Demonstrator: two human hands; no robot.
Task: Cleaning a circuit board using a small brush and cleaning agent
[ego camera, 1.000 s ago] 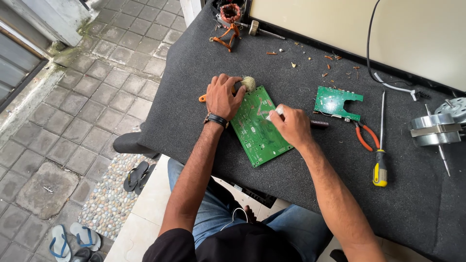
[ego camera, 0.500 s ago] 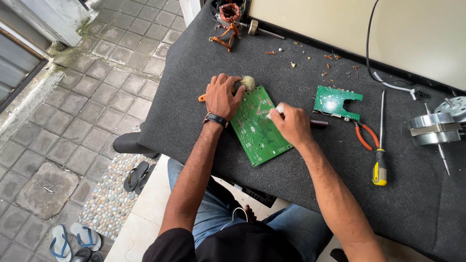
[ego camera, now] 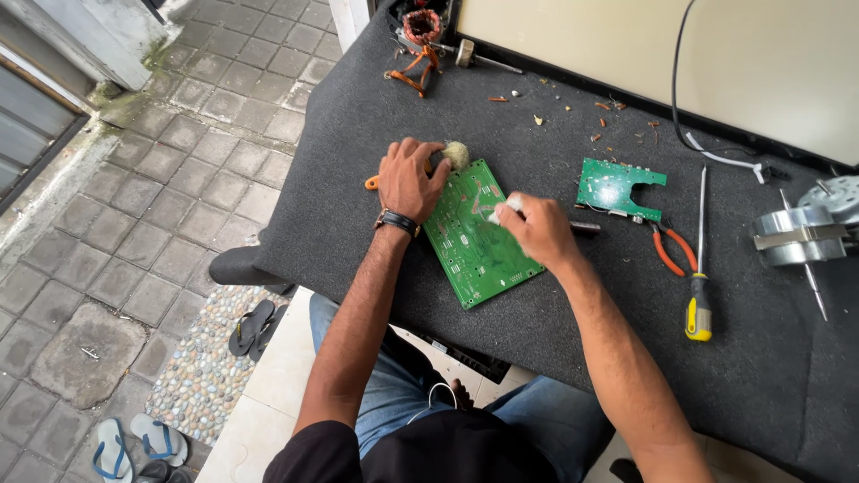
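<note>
A green board (ego camera: 479, 237) lies flat near the middle of the dark mat (ego camera: 358, 134), tilted so its long side runs from 11 to 5 o'clock. The right hand (ego camera: 535, 231) rests on its upper right part, fingers pinched round a small white wad (ego camera: 504, 208) pressed to the board. The left hand (ego camera: 410, 179) lies at the board's 10 o'clock corner, fingers spread and pressing down, covering an orange-handled brush (ego camera: 452, 154) whose pale tuft shows at 12 o'clock — whether it grips the handle I cannot tell. At 3 o'clock from the board, apart from it, lies a smaller board (ego camera: 617, 188). Just beyond sit orange pliers (ego camera: 669, 252) and a yellow screwdriver (ego camera: 698, 268) — side by side. A coil (ego camera: 420, 27) sits at 12 o'clock, at the mat's far edge.
</note>
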